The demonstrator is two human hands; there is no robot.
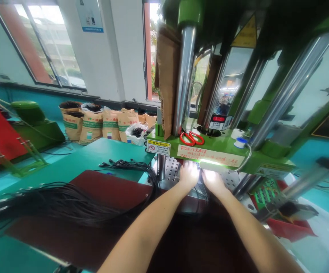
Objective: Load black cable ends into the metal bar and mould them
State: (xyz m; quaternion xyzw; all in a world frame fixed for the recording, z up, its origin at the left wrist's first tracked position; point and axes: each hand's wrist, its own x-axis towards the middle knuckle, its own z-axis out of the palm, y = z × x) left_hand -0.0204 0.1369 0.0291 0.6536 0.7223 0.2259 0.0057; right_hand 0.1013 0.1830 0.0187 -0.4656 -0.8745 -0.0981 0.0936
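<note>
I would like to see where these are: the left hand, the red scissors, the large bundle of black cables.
Left hand (pixel 189 175): head view, back of the hand.
Red scissors (pixel 192 138): head view, the red handles.
Bundle of black cables (pixel 68 204): head view, middle of the bundle.

The left hand and right hand blur in glare, their grip unclear.

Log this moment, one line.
left grip, right grip: at green metal press | hold: unclear | thin black cables: left | red-handled scissors: on press
</note>
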